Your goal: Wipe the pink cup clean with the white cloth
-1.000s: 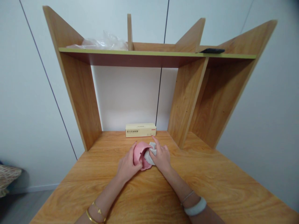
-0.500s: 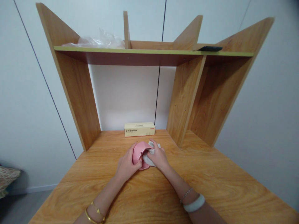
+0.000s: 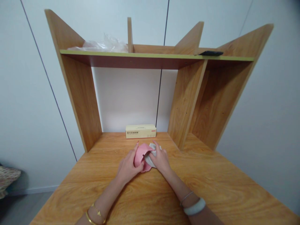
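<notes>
My left hand (image 3: 129, 166) is wrapped round the left side of a pink, curved, hollow object (image 3: 140, 153) with a wavy lower edge and a small dark slot. Its exact kind I cannot make out. A white cloth (image 3: 150, 161) is bunched in my right hand (image 3: 161, 160), whose fingers are closed on it against the pink object's right, open side. Some of the right fingertips are hidden by the cloth and the pink rim. Both hands are just above or on the wooden desk (image 3: 145, 197); contact with it is unclear.
Behind my hands a cream box (image 3: 140, 132) with printed characters stands at the back of the desk. A wooden shelf unit (image 3: 187, 103) rises around it. On its upper board lie a clear plastic bag (image 3: 105, 45) and a flat black object (image 3: 211, 53).
The camera view has shifted slightly, so the shelf and box appear a little lower. Both hands keep their hold, with the pink object and cloth changing position only slightly.
</notes>
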Demonstrator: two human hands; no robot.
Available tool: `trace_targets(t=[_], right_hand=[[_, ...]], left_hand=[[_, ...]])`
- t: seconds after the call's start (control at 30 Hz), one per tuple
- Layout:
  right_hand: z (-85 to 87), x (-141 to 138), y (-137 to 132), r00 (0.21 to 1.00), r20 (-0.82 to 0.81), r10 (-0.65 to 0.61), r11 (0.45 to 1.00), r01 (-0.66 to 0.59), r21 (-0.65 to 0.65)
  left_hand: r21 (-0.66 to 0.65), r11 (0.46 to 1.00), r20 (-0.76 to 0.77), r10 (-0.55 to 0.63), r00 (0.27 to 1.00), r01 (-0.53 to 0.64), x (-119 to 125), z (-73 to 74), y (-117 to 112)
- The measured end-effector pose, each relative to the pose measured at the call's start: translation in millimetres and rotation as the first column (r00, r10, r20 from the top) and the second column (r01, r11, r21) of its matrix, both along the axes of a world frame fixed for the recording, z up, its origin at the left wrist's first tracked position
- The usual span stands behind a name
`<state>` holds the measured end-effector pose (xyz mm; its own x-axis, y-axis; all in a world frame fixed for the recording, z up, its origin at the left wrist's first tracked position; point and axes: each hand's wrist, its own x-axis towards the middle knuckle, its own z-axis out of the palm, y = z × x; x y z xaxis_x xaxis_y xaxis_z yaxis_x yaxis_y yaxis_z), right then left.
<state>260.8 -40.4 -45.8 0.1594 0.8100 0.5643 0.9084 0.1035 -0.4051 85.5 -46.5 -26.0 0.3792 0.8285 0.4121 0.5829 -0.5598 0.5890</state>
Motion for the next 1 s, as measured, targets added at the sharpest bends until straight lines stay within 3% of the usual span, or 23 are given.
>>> trace_targets(t=[0.2,0.4,0.57,0.7,0.87,1.0], right_hand=[[-10.9,4,6,0.986,-0.14,0.091,0.996,-0.086,0.037],[-14.4,3,10,0.96,-0.264,0.095,0.995,-0.092,0.025],[-9.2,1,8,0.985,-0.174,0.001,0.999,-0.006,-0.031],[0.9,0,3,1.0,-0.008,-0.025,0.999,0.025,0.039],[11.1,-1,-3,0.992,0.125,0.019,0.994,-0.031,0.102],[7.9,-1,-2,0.997,0.07,0.032,0.999,-0.034,0.028]], left_hand=[[-0.097,0.993,0.039,0.07,0.997,-0.066,2,-4.6,1],[-0.143,0.989,0.1,0.037,0.994,-0.022,5,-9.0,0],[-0.107,0.989,0.053,0.104,0.993,-0.098,5,-6.6,0],[-0.083,0.985,-0.001,0.149,0.989,-0.149,3,-3.6,0],[-0.02,0.995,-0.049,0.093,0.994,-0.094,0,-0.5,1],[0.038,0.999,-0.072,0.024,0.997,-0.021,-1,0.9,-1]])
